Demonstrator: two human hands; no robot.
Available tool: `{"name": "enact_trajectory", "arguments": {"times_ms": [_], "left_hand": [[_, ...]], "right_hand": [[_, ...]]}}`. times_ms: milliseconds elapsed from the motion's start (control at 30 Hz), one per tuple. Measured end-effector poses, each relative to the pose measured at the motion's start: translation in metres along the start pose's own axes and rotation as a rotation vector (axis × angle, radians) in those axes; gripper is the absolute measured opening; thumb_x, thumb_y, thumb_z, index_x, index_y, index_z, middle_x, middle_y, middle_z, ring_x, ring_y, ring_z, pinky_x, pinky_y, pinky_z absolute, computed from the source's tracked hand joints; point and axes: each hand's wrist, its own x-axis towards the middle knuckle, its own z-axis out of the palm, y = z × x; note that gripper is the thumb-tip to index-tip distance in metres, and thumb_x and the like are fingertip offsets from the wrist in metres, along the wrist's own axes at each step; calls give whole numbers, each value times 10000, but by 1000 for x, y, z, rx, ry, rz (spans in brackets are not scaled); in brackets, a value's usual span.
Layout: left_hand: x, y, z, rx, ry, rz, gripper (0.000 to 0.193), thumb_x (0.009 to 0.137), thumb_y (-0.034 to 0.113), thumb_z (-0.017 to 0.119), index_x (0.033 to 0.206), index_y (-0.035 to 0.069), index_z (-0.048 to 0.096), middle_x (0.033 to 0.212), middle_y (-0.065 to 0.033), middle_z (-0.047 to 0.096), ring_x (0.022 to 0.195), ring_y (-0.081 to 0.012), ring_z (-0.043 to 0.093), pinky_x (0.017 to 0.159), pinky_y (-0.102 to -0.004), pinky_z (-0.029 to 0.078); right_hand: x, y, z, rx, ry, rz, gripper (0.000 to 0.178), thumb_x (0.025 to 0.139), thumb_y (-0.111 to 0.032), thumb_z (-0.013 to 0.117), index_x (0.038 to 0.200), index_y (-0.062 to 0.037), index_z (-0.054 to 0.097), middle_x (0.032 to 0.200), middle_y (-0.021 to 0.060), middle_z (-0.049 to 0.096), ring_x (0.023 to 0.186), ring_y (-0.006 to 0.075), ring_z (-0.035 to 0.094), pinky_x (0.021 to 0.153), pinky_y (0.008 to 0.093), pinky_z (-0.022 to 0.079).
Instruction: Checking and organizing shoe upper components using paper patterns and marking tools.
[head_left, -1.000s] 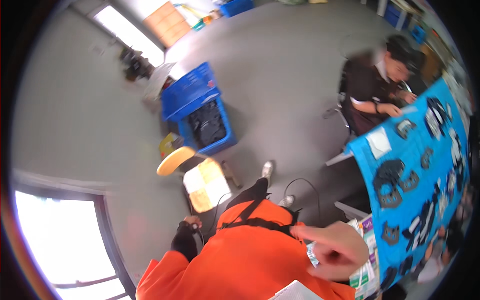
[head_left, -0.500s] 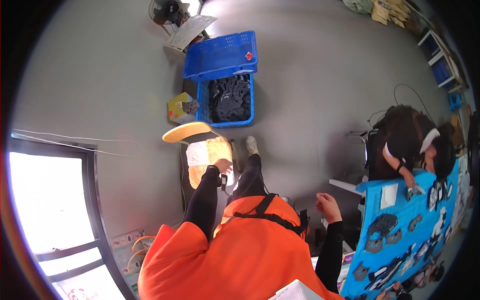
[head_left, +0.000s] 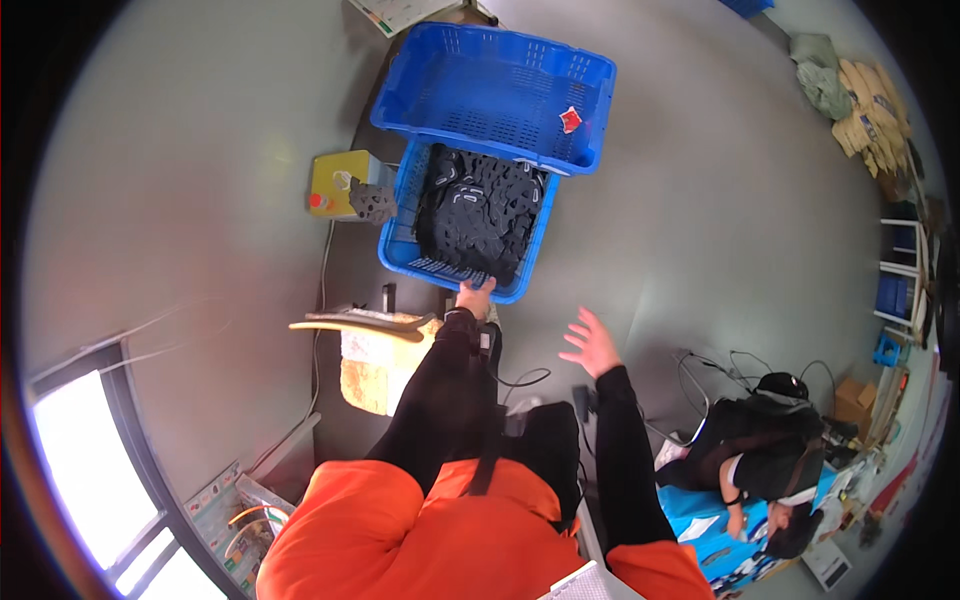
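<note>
My left hand [head_left: 475, 297] is on the near rim of the lower blue plastic crate [head_left: 399, 245], its fingers hooked over the edge. Dark grey, thin cut pieces [head_left: 478, 215] with holes fill this crate in a heap. A second blue crate [head_left: 490, 85] lies tilted across its far end, with nothing but a red scrap [head_left: 570, 120] showing in it. My right hand [head_left: 592, 345] hangs in the air to the right of the lower crate, fingers spread, holding nothing.
A yellow container [head_left: 340, 183] with a grey piece against it stands left of the crates. Near my left arm is a chair with a fluffy seat cover [head_left: 372, 375]. A co-worker [head_left: 770, 445] bends over a blue-covered table [head_left: 700, 510] at the right. Cables trail across the floor.
I have moved forward toward the crates. My left hand has gone from above the chair to the crate's rim. My right hand has reached forward and its fingers have spread.
</note>
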Motion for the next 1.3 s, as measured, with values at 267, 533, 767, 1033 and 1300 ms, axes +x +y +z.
{"name": "enact_trajectory", "arguments": {"times_ms": [267, 533, 767, 1033, 1300], "left_hand": [[106, 8, -15, 400, 190, 95, 504, 886, 243, 460, 1314, 449, 294, 1355, -219, 268, 1131, -451, 407, 843, -486, 447], [249, 46, 20, 164, 406, -13, 828, 759, 658, 460, 1389, 169, 234, 1364, -267, 272, 1210, -448, 327, 986, -445, 323], [299, 62, 39, 184, 593, -31, 896, 695, 703, 513, 1331, 94, 349, 1225, -272, 430, 1111, -430, 446, 931, -476, 378], [281, 59, 5, 221, 548, -75, 925, 703, 723, 478, 1388, 146, 247, 1388, -234, 231, 1274, -406, 251, 1038, -422, 260], [286, 53, -5, 138, 574, -54, 959, 673, 696, 557, 1390, 143, 244, 1382, -265, 216, 1268, -400, 270, 1040, -410, 258]], "right_hand": [[184, -76, 112, -195, 83, 217, 901, 711, -590, 577, 1397, -162, 179, 1412, 188, 167, 1290, 405, 160, 922, 660, 249], [443, -40, 16, -544, 531, -14, 742, 748, -473, 575, 1257, 27, 373, 1292, 189, 410, 1148, 313, 438, 899, 419, 387], [488, 12, -13, -643, 803, -160, 778, 640, -515, 691, 1144, 48, 503, 1123, 114, 557, 986, 246, 533, 879, 357, 408], [429, -3, 56, -991, 613, -66, 785, 642, -513, 721, 1145, 41, 485, 1250, 209, 429, 1171, 295, 423, 938, 410, 373], [443, -27, 55, -278, 179, 15, 772, 731, -423, 696, 1271, 44, 404, 1308, 101, 431, 1169, 219, 432, 961, 324, 340]]}}
